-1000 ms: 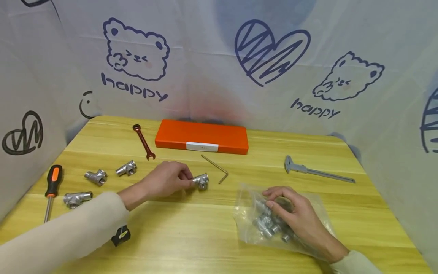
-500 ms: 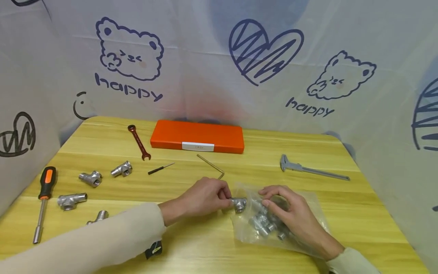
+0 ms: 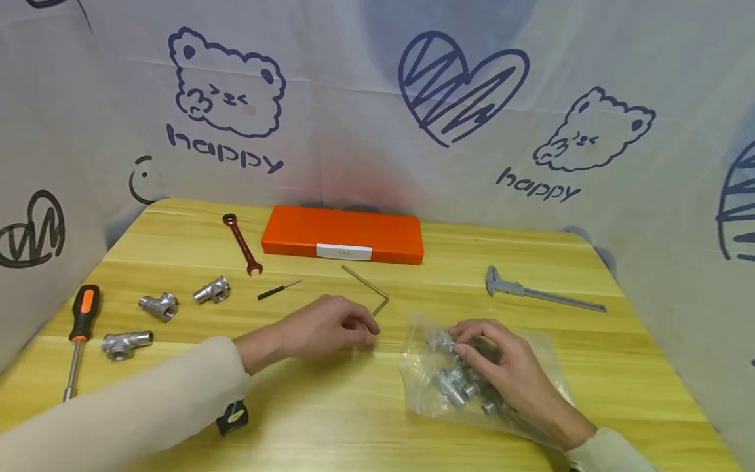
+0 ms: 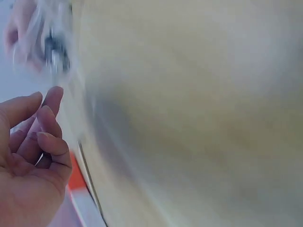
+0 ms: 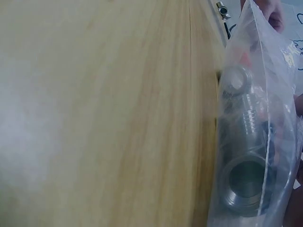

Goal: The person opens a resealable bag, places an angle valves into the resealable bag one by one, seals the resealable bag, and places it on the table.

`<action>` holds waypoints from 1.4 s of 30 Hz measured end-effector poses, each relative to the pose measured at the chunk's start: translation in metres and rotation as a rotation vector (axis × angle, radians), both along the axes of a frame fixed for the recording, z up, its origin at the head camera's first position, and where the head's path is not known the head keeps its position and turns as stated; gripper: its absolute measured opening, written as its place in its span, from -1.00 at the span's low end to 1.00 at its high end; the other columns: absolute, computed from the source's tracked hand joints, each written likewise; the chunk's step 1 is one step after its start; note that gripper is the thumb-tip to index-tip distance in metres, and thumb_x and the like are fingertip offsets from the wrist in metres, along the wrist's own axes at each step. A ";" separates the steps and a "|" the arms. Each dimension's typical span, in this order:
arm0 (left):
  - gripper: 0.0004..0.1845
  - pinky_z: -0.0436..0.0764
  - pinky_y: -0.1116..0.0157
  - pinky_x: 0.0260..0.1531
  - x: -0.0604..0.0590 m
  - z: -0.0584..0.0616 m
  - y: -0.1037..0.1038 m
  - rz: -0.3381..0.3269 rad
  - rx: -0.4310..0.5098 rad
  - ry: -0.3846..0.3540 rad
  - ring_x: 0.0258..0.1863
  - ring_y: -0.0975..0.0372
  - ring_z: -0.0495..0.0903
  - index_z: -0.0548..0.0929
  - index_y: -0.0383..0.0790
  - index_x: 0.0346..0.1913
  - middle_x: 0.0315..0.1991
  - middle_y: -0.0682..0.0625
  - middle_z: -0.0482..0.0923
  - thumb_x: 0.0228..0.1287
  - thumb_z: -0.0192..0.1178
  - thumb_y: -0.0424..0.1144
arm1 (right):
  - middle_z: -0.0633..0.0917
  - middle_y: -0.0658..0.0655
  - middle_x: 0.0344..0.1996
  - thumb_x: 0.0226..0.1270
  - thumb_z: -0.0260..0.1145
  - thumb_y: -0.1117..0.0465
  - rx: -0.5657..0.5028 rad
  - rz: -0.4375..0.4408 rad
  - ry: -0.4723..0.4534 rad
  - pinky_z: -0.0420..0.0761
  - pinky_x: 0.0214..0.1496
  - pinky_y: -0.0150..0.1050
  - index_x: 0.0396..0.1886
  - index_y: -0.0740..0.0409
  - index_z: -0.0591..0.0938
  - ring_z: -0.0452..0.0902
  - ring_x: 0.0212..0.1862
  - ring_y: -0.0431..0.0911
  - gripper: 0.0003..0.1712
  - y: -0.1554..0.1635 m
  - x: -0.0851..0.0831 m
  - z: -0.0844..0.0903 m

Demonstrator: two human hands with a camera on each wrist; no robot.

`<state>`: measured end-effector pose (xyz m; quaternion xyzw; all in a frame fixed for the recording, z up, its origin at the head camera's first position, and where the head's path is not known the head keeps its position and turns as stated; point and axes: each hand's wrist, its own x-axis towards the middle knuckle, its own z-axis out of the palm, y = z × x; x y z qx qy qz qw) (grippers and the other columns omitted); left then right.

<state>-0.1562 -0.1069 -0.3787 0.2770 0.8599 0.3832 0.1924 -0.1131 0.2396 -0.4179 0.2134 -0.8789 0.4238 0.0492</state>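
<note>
My right hand (image 3: 513, 364) pinches the upper side of a clear plastic bag (image 3: 421, 393), holding its mouth toward the left. Inside it lie several metal pipe fittings (image 3: 451, 385), one near the mouth; the right wrist view shows threaded fittings (image 5: 244, 182) through the plastic. Left of the bag, my left hand (image 3: 324, 328) hovers over the table with loosely bent fingers. In the left wrist view nothing lies between that hand's fingers (image 4: 49, 120). At the left stand three loose tee fittings: one at the back (image 3: 212, 290), one in the middle (image 3: 159, 306), one in front (image 3: 120, 345).
A black-and-orange-handled driver (image 3: 86, 311) lies on the far left. Toward the back are a red wrench (image 3: 242, 246), an orange case (image 3: 342, 233), a small black screwdriver (image 3: 280, 290) and a hex key (image 3: 368, 285). A grey caliper (image 3: 545, 295) lies back right. Cloth walls enclose the table.
My left hand carried a tee fitting rightward to the bag's mouth and let it go inside. It has since drawn back left. My right hand keeps its hold on the bag.
</note>
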 end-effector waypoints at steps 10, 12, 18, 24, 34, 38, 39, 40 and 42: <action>-0.77 0.63 0.21 -0.16 -0.032 0.022 -0.151 0.276 -0.219 0.189 -0.18 0.21 0.65 0.83 -0.18 0.09 -0.07 0.06 0.84 0.57 0.36 -0.14 | 0.81 -0.17 0.12 0.59 0.42 0.19 0.026 -0.007 0.006 0.65 0.35 -0.25 -0.12 -0.23 0.68 0.64 0.29 -0.22 -0.85 -0.001 0.001 0.000; -0.78 0.58 0.21 -0.21 -0.032 0.023 -0.176 0.320 -0.285 0.212 -0.21 0.20 0.61 0.84 -0.17 0.05 -0.10 0.06 0.83 0.55 0.38 -0.13 | 0.81 -0.17 0.12 0.59 0.42 0.20 0.026 -0.006 0.006 0.64 0.36 -0.25 -0.12 -0.22 0.69 0.64 0.29 -0.23 -0.85 -0.001 0.000 0.000; -0.78 0.59 0.19 -0.21 -0.030 0.020 -0.216 0.329 -0.445 0.226 -0.24 0.23 0.64 0.85 -0.17 0.00 -0.16 0.08 0.82 0.49 0.43 -0.11 | 0.80 -0.18 0.13 0.59 0.42 0.21 0.020 -0.011 0.009 0.65 0.35 -0.25 -0.10 -0.23 0.70 0.62 0.30 -0.27 -0.84 0.001 0.001 0.000; -0.71 0.62 0.17 -0.18 -0.027 0.012 -0.227 0.258 -0.502 0.219 -0.21 0.26 0.65 0.82 -0.20 0.02 -0.16 0.12 0.79 0.43 0.48 -0.07 | 0.80 -0.17 0.13 0.59 0.42 0.22 0.009 -0.006 0.004 0.63 0.35 -0.29 -0.10 -0.22 0.70 0.62 0.30 -0.27 -0.84 0.001 0.000 -0.001; -0.80 0.63 0.21 -0.28 -0.025 0.002 -0.233 0.255 -0.501 0.243 -0.31 0.32 0.65 0.83 -0.18 -0.10 -0.25 0.13 0.80 0.44 0.47 -0.11 | 0.80 -0.18 0.13 0.60 0.42 0.19 0.028 -0.018 0.000 0.63 0.37 -0.18 -0.11 -0.23 0.70 0.63 0.30 -0.24 -0.86 0.000 0.001 -0.001; -0.80 0.60 0.21 -0.29 -0.025 0.006 -0.233 0.291 -0.509 0.295 -0.32 0.30 0.63 0.83 -0.22 -0.08 -0.25 0.12 0.80 0.46 0.44 -0.14 | 0.81 -0.18 0.13 0.59 0.42 0.20 0.024 -0.013 0.001 0.63 0.36 -0.22 -0.12 -0.23 0.70 0.64 0.29 -0.24 -0.85 0.000 0.000 -0.001; -0.80 0.58 0.22 -0.29 -0.025 0.009 -0.232 0.303 -0.506 0.300 -0.32 0.30 0.62 0.83 -0.22 -0.06 -0.24 0.11 0.81 0.47 0.44 -0.15 | 0.81 -0.18 0.13 0.59 0.42 0.20 0.023 -0.012 0.001 0.63 0.36 -0.23 -0.12 -0.23 0.70 0.64 0.29 -0.24 -0.85 0.000 0.000 -0.001; -0.80 0.55 0.23 -0.30 -0.024 0.011 -0.230 0.312 -0.498 0.299 -0.33 0.29 0.60 0.82 -0.23 -0.04 -0.23 0.11 0.80 0.47 0.43 -0.16 | 0.80 -0.18 0.13 0.59 0.42 0.20 0.024 -0.012 0.002 0.62 0.36 -0.25 -0.12 -0.23 0.70 0.64 0.29 -0.24 -0.85 0.000 0.000 -0.001; -0.80 0.51 0.26 -0.32 -0.021 0.016 -0.223 0.317 -0.470 0.304 -0.33 0.27 0.57 0.82 -0.24 -0.02 -0.23 0.11 0.80 0.48 0.41 -0.17 | 0.80 -0.18 0.13 0.59 0.42 0.20 0.023 -0.009 0.002 0.61 0.36 -0.29 -0.12 -0.23 0.69 0.64 0.29 -0.24 -0.85 0.000 0.000 -0.001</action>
